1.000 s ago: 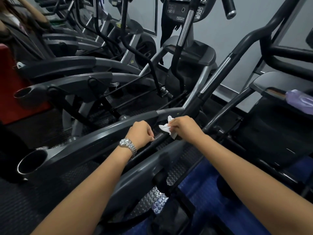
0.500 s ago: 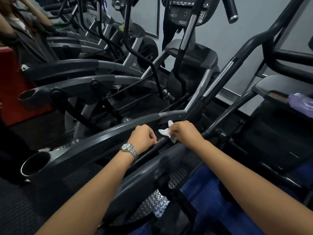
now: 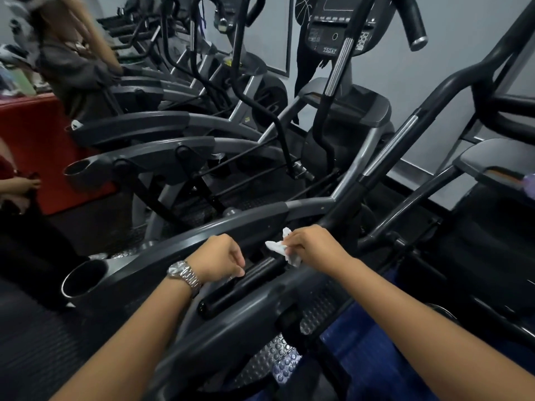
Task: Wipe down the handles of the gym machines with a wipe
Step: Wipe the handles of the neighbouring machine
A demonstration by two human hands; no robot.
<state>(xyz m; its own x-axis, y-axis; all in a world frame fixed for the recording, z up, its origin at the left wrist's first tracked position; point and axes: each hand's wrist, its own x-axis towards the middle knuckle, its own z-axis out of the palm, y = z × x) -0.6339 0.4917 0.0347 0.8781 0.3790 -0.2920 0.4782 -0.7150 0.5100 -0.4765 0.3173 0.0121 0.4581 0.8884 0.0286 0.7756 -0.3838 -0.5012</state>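
Observation:
A black ribbed handle (image 3: pixel 249 280) of the nearest elliptical machine runs diagonally below my hands. My right hand (image 3: pixel 315 247) pinches a crumpled white wipe (image 3: pixel 282 248) and holds it against the upper end of that handle. My left hand (image 3: pixel 221 257), with a silver watch on its wrist, hovers over the handle's middle with fingers curled; whether they touch the handle I cannot tell. The machine's long black upright arm (image 3: pixel 402 140) rises to the upper right.
A row of grey elliptical machines (image 3: pixel 162 151) stretches away on the left, each with a cup-shaped end (image 3: pixel 82 280). A red block (image 3: pixel 34 146) and two people stand at the far left. A console (image 3: pixel 338 27) hangs ahead. A purple object (image 3: pixel 529 185) sits at the right edge.
Both hands have slid a little down and toward me along the handle, and the ribbed grip now shows between them. My view has tilted up slightly.

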